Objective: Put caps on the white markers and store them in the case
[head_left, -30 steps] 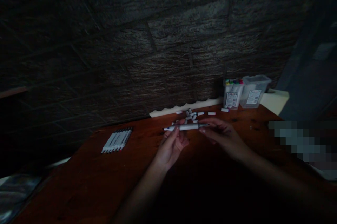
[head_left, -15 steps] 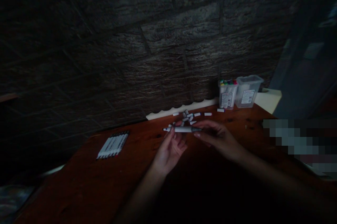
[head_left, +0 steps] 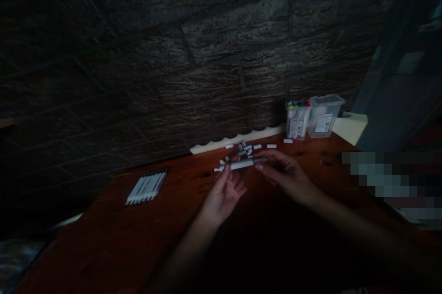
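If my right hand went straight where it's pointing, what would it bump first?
Your right hand would first meet the slim white marker with a grey end, right at its fingertips. Next might be your left hand, though depth is unclear.

You face a dark wall (head_left: 207, 54) of rough, brick-like blocks with grooved joints. Along its foot, at the back edge of your reddish-brown wooden bench (head_left: 103, 229), runs a white strip (head_left: 238, 139) with a scalloped top. Near the bench's far right corner you have a cream-coloured block (head_left: 352, 129), and beyond it a bluish-grey panel (head_left: 397, 96) (a paler rectangle (head_left: 410, 62) shows on it). At your lower left is something glossy (head_left: 19, 257), too dim to identify.
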Motion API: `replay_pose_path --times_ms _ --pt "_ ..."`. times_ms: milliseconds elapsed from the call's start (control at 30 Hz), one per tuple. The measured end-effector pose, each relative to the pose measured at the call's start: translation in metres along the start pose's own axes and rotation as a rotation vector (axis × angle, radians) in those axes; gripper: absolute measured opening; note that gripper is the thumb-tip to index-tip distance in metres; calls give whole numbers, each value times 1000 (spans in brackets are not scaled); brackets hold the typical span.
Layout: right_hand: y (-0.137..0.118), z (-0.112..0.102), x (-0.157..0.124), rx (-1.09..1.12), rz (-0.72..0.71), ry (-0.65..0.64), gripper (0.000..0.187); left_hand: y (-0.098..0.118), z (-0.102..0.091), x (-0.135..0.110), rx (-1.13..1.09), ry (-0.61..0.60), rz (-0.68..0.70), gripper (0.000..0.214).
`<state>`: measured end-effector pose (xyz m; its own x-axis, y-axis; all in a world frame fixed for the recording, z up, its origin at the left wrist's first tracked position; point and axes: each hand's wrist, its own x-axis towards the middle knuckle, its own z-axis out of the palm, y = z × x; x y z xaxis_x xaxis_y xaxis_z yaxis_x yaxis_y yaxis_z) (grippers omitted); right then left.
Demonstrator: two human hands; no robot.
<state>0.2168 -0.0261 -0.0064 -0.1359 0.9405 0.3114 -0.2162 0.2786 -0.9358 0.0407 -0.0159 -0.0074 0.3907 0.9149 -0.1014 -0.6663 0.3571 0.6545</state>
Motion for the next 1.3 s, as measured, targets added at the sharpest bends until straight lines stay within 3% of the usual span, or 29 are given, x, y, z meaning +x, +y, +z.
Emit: replay_pose_path --times_ms 100,333,600,967,1300 --pt "0 0 1 18 3 -24 26 -3 1 1 0 10 -2 26" --pt "5 1 3 43 18 -50 23 -7 -4 6 28 42 -4 40" --pt "6 0 4 58 14 16 18 -10 1 1 -2 8 47 30" --pt "7 0 4 147 51 -31 20 -7 4 -1 -39 -15 50 20" --pt "4 0 3 137 32 -62 19 -9 1 3 -33 8 24 27"
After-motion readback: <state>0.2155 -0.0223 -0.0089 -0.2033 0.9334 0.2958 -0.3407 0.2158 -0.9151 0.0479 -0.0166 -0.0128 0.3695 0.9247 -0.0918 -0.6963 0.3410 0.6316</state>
